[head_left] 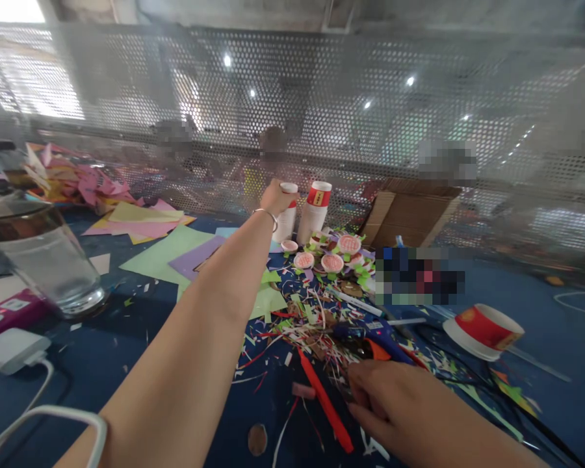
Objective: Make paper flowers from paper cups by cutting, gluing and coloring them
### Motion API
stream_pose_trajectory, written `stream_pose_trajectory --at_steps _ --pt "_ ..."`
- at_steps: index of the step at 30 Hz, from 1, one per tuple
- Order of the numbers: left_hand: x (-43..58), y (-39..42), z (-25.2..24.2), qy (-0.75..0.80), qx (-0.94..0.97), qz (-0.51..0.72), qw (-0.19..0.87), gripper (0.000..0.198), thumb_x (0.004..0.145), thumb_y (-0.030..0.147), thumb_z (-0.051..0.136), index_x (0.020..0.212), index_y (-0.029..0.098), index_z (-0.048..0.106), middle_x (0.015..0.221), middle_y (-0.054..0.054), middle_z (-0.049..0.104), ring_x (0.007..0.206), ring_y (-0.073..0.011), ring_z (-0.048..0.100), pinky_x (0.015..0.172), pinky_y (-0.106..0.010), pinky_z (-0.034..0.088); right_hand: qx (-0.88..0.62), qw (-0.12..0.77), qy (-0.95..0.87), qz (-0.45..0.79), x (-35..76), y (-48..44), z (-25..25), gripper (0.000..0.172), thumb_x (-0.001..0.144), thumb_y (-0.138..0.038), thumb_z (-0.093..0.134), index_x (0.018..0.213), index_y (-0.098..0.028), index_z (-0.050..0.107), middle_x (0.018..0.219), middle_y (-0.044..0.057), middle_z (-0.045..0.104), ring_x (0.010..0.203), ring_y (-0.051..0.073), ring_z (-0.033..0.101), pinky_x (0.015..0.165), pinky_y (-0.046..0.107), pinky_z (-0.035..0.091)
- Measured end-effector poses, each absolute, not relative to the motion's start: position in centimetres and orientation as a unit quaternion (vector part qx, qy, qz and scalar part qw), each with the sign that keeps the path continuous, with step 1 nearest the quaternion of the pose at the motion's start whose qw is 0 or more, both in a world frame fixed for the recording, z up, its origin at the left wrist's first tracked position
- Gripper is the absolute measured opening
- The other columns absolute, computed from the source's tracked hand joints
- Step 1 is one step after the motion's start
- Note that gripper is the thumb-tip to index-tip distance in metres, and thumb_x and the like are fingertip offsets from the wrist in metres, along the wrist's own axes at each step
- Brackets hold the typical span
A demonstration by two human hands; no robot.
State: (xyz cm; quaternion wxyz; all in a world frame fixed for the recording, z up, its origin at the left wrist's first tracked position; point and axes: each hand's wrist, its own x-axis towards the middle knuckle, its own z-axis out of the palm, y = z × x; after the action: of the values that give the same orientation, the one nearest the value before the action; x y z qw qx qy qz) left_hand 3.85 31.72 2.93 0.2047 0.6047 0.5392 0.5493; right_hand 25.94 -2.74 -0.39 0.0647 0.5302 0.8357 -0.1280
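My left hand (274,197) reaches far forward, fingers curled round the red-and-white paper cup (288,187) at the top of a stack. Whether that cup is separate from those below, I cannot tell. Beside it stands a second stack of paper cups (314,214). My right hand (387,393) rests low on the table among paper scraps, fingers loosely bent, with a gap showing between thumb and forefinger and nothing visible in it. Just beyond it lies a blue tool with an orange part (377,341), perhaps a glue gun. A red pen-like stick (324,400) lies left of that hand.
Small round pieces with red print (331,262) lie heaped before the stacks. A single paper cup (485,331) sits tilted at right, near black cables. Coloured paper sheets (160,253), a glass of water (53,260) and a white charger (14,351) are at left. A perforated screen (292,97) stands behind.
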Motion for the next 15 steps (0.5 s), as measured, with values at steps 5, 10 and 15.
stream_pose_trajectory --at_steps 5,10,15 --pt "4.1 31.1 4.4 0.505 0.595 0.593 0.197 0.038 0.087 0.030 0.075 0.121 0.016 0.064 0.116 -0.009 0.071 0.105 -0.0218 0.068 0.094 -0.038 0.055 0.536 0.074 0.831 -0.127 25.8 -2.7 -0.4 0.011 0.087 -0.014 0.058 0.081 -0.019 0.065 0.087 0.008 0.075 0.080 0.026 0.070 0.068 0.033 0.039" --pt "4.3 29.0 7.0 0.454 0.576 0.659 0.165 0.042 0.086 0.024 0.075 0.125 0.025 0.059 0.129 -0.005 0.067 0.120 -0.0192 0.063 0.104 -0.031 0.047 0.533 0.080 0.832 -0.130 25.7 -2.7 0.0 0.011 0.090 -0.018 0.058 0.082 -0.019 0.065 0.086 0.008 0.074 0.080 0.026 0.070 0.065 0.033 0.039" --pt "5.3 24.5 8.0 0.366 0.509 0.758 0.176 0.036 0.093 0.031 0.069 0.122 0.025 0.048 0.130 -0.005 0.063 0.119 -0.0162 0.062 0.103 -0.028 0.048 0.515 0.069 0.845 -0.129 25.9 -2.9 0.5 0.010 0.091 -0.020 0.060 0.083 -0.019 0.066 0.087 0.008 0.074 0.083 0.026 0.070 0.068 0.033 0.041"
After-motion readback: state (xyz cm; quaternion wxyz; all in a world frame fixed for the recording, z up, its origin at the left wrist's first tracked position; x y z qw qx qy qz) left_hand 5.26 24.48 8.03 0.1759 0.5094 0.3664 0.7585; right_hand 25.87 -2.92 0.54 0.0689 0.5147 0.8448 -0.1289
